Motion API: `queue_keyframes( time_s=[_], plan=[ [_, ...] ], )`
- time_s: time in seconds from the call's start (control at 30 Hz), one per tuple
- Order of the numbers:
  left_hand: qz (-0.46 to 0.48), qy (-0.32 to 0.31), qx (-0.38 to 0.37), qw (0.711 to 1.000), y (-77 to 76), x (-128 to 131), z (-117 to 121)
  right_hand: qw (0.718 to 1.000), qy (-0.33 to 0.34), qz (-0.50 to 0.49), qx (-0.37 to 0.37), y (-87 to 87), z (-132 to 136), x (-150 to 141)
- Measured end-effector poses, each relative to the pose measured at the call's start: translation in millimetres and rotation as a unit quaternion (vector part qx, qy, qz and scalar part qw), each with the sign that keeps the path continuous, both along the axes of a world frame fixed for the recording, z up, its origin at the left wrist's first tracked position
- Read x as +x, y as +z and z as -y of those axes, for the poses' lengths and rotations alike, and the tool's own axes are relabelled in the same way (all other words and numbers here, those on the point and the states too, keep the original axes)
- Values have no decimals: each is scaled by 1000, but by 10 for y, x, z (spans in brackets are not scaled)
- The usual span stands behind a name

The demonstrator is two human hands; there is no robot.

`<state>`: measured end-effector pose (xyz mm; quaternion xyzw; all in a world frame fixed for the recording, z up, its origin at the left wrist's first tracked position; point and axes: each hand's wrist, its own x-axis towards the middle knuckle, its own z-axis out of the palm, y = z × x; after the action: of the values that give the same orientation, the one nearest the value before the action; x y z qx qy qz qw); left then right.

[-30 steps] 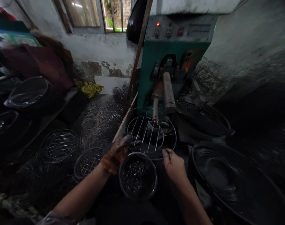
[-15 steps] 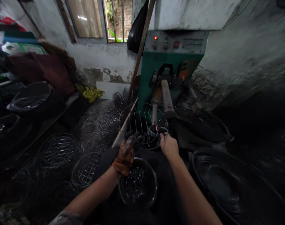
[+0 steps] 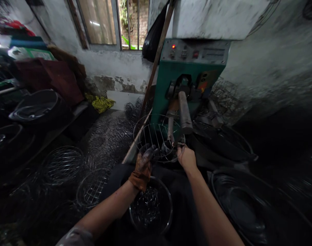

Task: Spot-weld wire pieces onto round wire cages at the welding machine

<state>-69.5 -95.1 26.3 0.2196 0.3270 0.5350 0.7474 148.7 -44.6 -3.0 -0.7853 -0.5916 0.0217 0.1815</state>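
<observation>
Nearer the machine (image 3: pixel 163 77) now, wire rack (image 3: pixel 158 136)

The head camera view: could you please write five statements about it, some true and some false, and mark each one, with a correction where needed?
1. The left hand wears a glove. True.
2. The right hand is gloved too. False: the right hand is bare.
3. Both hands are at the round wire rack. True.
4. The bowl below the hands holds small metal pieces. True.
5. The crumpled yellow item lies right of the green machine. False: the yellow item lies to its left.
</observation>
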Motion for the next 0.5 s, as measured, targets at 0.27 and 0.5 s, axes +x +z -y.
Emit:
queue_keyframes(
  time_s=[0.27, 0.5],
  plan=[
    [34, 44, -3, 998, -136, 102, -101, 999, -4, 5, -48, 91, 14, -23],
    [68, 19, 24, 997, -202, 128, -88, 999, 0, -11, -35, 130, 11, 7]
  ],
)
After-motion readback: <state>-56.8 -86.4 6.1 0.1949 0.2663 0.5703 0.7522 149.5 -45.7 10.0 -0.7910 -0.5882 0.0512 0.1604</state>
